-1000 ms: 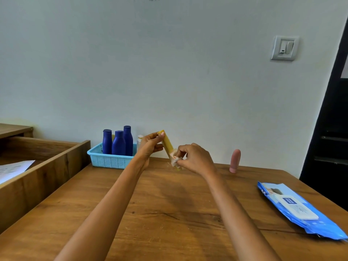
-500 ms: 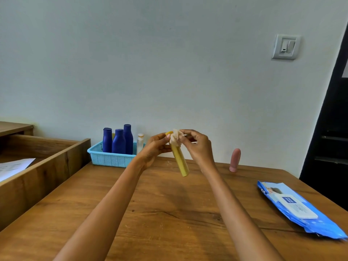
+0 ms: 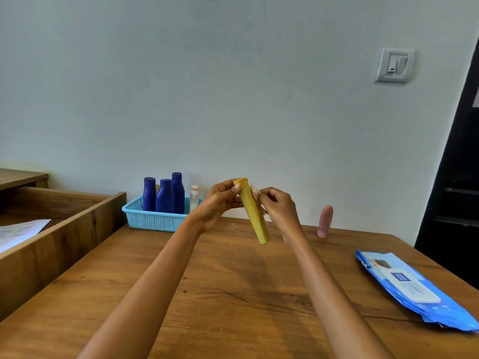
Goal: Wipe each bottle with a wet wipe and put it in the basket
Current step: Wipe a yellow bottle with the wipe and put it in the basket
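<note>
Head view: left hand (image 3: 217, 203) pinches yellow bottle (image 3: 252, 211) by its cap end, tilted above the table (image 3: 233, 294); right hand (image 3: 281, 206) presses wet wipe (image 3: 255, 192) against it. Advice: rotate bottle, cover full length, then basket (image 3: 153, 218).

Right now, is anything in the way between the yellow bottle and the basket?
Only the left hand that holds the yellow bottle sits between it and the basket. The table there looks bare. Blue bottles fill part of the basket.
</note>
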